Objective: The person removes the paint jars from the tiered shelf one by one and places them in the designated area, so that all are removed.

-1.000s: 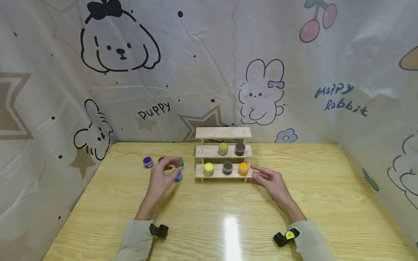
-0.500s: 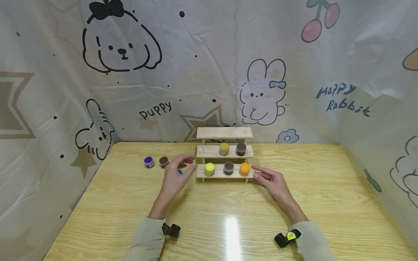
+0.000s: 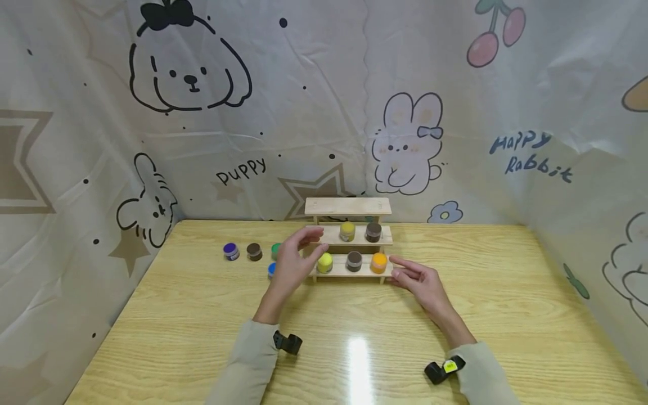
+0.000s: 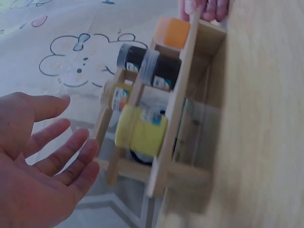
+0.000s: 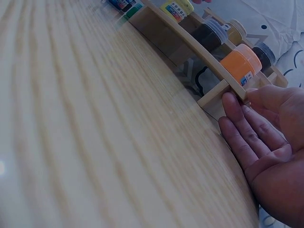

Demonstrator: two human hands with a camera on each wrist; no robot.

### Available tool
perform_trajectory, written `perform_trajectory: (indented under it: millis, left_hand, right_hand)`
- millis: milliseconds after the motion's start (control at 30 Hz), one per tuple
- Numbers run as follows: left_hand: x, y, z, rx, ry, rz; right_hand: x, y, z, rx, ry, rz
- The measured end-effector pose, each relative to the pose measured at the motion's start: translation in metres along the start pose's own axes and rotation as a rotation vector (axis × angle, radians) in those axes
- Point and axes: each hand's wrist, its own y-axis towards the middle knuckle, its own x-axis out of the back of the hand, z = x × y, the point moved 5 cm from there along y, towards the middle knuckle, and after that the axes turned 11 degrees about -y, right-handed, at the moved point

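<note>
A three-step wooden display rack (image 3: 347,206) stands at the back of the table. Its bottom step bears a bright yellow paint jar (image 3: 325,263), a dark paint jar (image 3: 354,261) and an orange paint jar (image 3: 379,262). On the middle step sit a mustard paint jar (image 3: 347,231) and a dark brown paint jar (image 3: 373,232). My left hand (image 3: 292,261), fingers spread and holding nothing, hovers by the rack's left end, near the bright yellow jar. At the opposite end my right hand (image 5: 275,128) pinches the bottom step's corner between thumb and fingers.
Left of the rack, a purple jar (image 3: 230,251), a brown jar (image 3: 254,252), a green jar (image 3: 275,251) and a blue jar (image 3: 271,270) stand on the wooden table (image 3: 324,349). A cartoon-printed curtain (image 3: 304,129) hangs behind.
My left hand has moved right, from over the loose jars to the rack's left end, uncovering the brown jar and partly the green and blue ones. The right hand stays put.
</note>
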Motion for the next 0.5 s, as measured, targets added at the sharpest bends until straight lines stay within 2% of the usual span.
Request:
perform_trajectory:
  millis: [200,500]
  left_hand:
    - [-0.018,0.013,-0.006,0.029,0.018,0.003]
    - [-0.036,0.035,0.004,0.105,0.039,0.005]
  right_hand:
    - [0.0,-0.001,0.0,0.002,0.007,-0.001]
    - [0.001,0.001,0.001,-0.003,0.009,-0.003]
